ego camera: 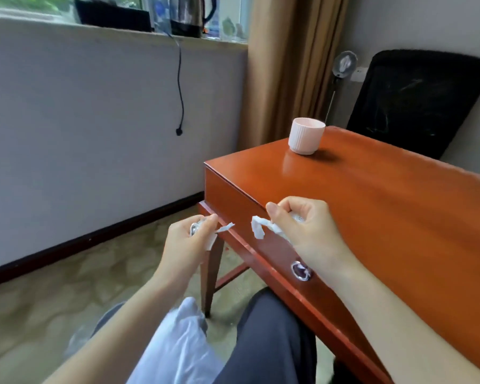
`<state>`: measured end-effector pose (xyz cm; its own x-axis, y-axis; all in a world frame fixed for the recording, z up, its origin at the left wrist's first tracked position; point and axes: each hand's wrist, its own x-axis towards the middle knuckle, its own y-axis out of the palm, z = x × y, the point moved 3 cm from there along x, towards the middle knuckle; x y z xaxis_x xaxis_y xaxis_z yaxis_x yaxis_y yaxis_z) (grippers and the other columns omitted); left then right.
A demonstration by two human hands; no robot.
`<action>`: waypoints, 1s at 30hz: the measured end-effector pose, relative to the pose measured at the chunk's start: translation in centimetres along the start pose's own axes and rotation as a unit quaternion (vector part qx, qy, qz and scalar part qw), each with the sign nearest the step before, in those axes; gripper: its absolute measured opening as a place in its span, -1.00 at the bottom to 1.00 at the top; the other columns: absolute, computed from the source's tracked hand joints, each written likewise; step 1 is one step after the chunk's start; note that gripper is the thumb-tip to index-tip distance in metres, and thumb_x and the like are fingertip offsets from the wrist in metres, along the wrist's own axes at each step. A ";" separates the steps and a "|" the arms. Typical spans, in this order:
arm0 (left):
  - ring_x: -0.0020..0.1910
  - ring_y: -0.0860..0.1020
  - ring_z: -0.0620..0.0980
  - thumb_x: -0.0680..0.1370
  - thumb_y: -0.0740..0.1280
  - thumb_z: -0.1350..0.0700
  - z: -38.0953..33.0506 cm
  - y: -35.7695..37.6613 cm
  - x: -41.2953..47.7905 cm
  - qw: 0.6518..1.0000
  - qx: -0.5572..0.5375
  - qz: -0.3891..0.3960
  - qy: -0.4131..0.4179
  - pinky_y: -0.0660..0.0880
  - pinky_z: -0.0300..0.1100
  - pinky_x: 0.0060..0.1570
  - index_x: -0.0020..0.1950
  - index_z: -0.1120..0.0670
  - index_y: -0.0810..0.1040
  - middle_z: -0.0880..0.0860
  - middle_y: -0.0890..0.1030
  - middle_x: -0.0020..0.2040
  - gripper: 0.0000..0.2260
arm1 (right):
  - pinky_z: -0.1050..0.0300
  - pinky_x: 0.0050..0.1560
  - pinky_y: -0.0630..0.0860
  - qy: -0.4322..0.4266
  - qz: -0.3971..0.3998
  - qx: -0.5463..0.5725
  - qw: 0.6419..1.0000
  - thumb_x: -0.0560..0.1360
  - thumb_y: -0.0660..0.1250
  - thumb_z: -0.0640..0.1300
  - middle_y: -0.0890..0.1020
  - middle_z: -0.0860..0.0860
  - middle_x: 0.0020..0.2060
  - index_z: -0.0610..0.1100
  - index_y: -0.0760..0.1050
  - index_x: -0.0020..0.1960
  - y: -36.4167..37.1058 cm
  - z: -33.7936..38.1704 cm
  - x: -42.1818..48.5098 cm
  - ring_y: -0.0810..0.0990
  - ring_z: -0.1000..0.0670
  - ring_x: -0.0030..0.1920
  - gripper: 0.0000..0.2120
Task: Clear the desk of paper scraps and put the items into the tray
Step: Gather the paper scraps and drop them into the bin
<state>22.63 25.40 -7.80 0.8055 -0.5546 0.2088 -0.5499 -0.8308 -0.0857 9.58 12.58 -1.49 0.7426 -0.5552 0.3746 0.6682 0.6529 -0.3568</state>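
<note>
Desk [372,206] edge is where the paper scraps [258,231] hang, each bunch clamped in its own fist, left hand [189,239] and right hand [305,225] slightly apart. Tuck the dangling tails in before you lower them over the pale bag [178,347] by your knees; the cup [306,139] stands at the far corner.

Soft daylight enters through the window [53,6] at the upper left, and the room is evenly, moderately bright. The polished desk [372,203] carries a pale sheen in front of the pink ribbed cup [306,135], whose short dark shadow falls to its right. The whole frame is slightly soft. The kettle [189,15] on the sill [94,30] is smeared, and the paper scraps [258,230] lack crisp edges. Wide-angle distortion bows the sill and skirting board [94,236].
</note>
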 end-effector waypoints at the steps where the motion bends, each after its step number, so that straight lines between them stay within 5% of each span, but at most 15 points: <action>1: -0.56 0.19 -0.20 0.56 0.27 0.08 1.3 -1.4 -0.2 1.000 0.003 0.000 -0.021 0.17 -0.38 -0.55 -0.55 -0.05 0.30 -0.17 0.23 -0.55 -0.54 | 0.38 -0.44 0.26 0.000 0.014 0.010 1.000 0.51 0.32 -0.06 0.39 0.15 -0.58 -0.06 0.41 -0.45 1.7 -0.5 0.0 0.31 0.20 -0.49 -0.64; 6: -0.55 0.19 -0.14 0.52 0.31 0.11 7.8 -7.6 -1.3 0.987 0.013 -0.013 -0.158 0.15 -0.31 -0.53 -0.39 0.10 0.36 -0.10 0.28 -0.53 -0.70 | 0.26 -0.27 0.38 0.042 0.103 0.026 0.993 0.51 0.31 -0.01 0.38 0.14 -0.52 -0.03 0.41 -0.45 9.9 -4.1 -0.9 0.34 0.14 -0.41 -0.64; 9: -0.53 0.11 -0.09 0.54 0.28 0.12 11.4 -10.8 -1.5 0.976 -0.017 -0.040 -0.213 0.09 -0.32 -0.54 -0.38 0.06 0.23 0.00 0.19 -0.47 -0.66 | -0.23 0.04 0.53 0.097 0.155 0.066 0.981 0.51 0.32 -0.06 0.37 0.14 -0.53 -0.02 0.40 -0.47 14.2 -6.1 -0.9 0.53 -0.13 -0.31 -0.63; 11: -0.53 0.06 -0.09 0.56 0.26 0.14 14.0 -12.7 -1.6 0.965 -0.042 -0.064 -0.252 0.05 -0.32 -0.54 -0.35 0.03 0.18 0.02 0.13 -0.44 -0.66 | -0.31 0.10 0.48 0.123 0.171 0.081 0.974 0.51 0.31 -0.08 0.37 0.15 -0.53 -0.05 0.40 -0.45 16.8 -7.3 -0.4 0.55 -0.15 -0.25 -0.64; 15: -0.58 0.07 -0.12 0.57 0.25 0.12 19.3 -16.3 -2.1 0.929 -0.075 -0.123 -0.340 0.04 -0.32 -0.58 -0.33 0.03 0.20 0.00 0.12 -0.45 -0.67 | -0.03 -0.07 0.48 0.169 0.185 0.077 0.965 0.52 0.31 -0.11 0.34 0.17 -0.59 -0.09 0.36 -0.47 21.8 -10.2 0.8 0.57 -0.05 -0.28 -0.61; 18: -0.59 0.06 -0.13 0.58 0.24 0.10 23.0 -18.3 -2.1 0.907 -0.072 -0.161 -0.382 0.02 -0.32 -0.60 -0.32 0.06 0.20 -0.03 0.12 -0.48 -0.68 | 0.22 -0.34 0.32 0.220 0.213 0.071 0.949 0.52 0.30 -0.11 0.30 0.15 -0.66 -0.11 0.35 -0.46 25.4 -12.8 1.2 0.33 0.17 -0.54 -0.61; 22: -0.65 0.09 -0.16 0.59 0.23 0.11 27.4 -19.5 -2.4 0.880 -0.033 -0.195 -0.432 0.06 -0.34 -0.65 -0.16 0.13 0.39 -0.11 0.13 -0.58 -0.84 | 0.31 -0.42 0.18 0.288 0.249 0.069 0.922 0.54 0.28 -0.12 0.27 0.13 -0.63 -0.15 0.34 -0.41 29.3 -16.2 0.9 0.47 0.12 -0.54 -0.64; 26: -0.60 0.17 -0.12 0.57 0.26 0.08 30.7 -20.0 -1.9 0.881 0.013 -0.200 -0.430 0.13 -0.29 -0.55 -0.28 0.11 0.39 -0.08 0.22 -0.55 -0.76 | 0.32 -0.46 0.20 0.334 0.277 0.043 0.900 0.52 0.28 -0.09 0.28 0.14 -0.62 -0.13 0.38 -0.38 32.8 -18.9 0.4 0.22 0.15 -0.56 -0.68; 30: -0.57 0.21 -0.08 0.54 0.29 0.04 33.5 -20.3 -1.1 0.878 0.041 -0.195 -0.435 0.15 -0.25 -0.51 -0.28 0.12 0.47 -0.01 0.28 -0.50 -0.77 | 0.43 -0.55 0.20 0.353 0.325 0.013 0.877 0.54 0.25 -0.11 0.32 0.15 -0.66 -0.14 0.39 -0.36 35.9 -21.3 0.2 0.27 0.19 -0.64 -0.70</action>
<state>40.35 41.36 -38.96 0.8121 -0.0230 -0.5830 -0.2062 -0.9461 -0.2499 34.66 24.98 -32.43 0.8162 -0.2348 -0.5279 0.0977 0.9566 -0.2745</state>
